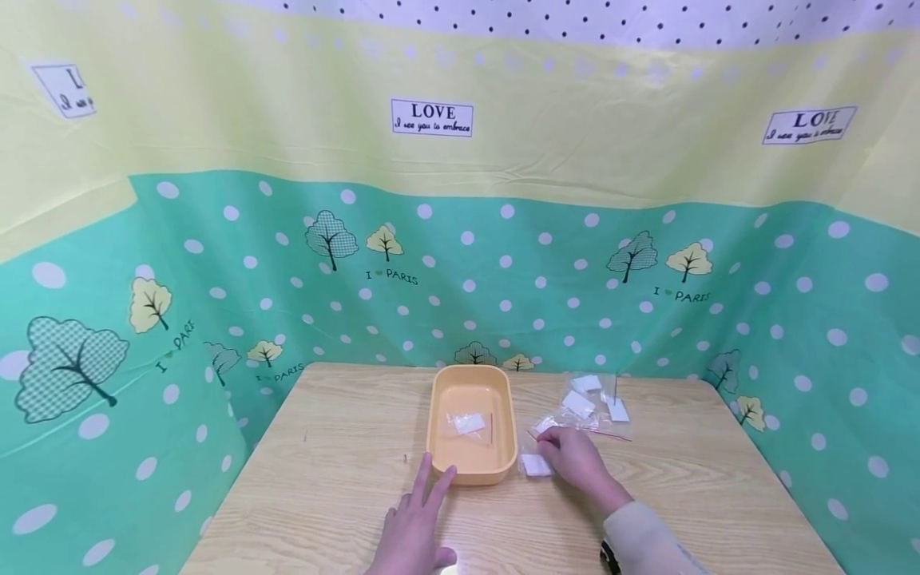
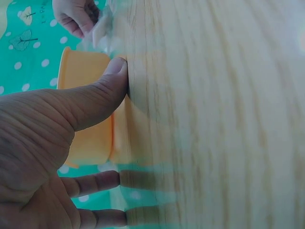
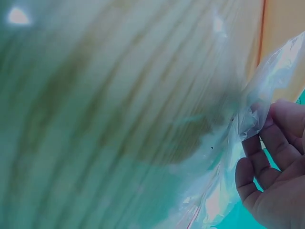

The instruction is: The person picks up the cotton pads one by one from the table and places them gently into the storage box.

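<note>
My right hand pinches a small clear zip bag with a white piece inside, just right of a peach-coloured plastic tray. In the right wrist view, the fingertips of that hand hold the crinkled clear plastic. Fingers spread, my left hand rests on the table near the tray's front left corner. Whether its fingertips touch the tray is hard to tell. The left wrist view shows its thumb stretched out. Another clear bag with a white piece lies inside the tray.
Several more clear bags with white pieces lie in a loose group behind my right hand. Everything stands on a wood-grain table. A green and yellow patterned curtain surrounds the table at the back and sides.
</note>
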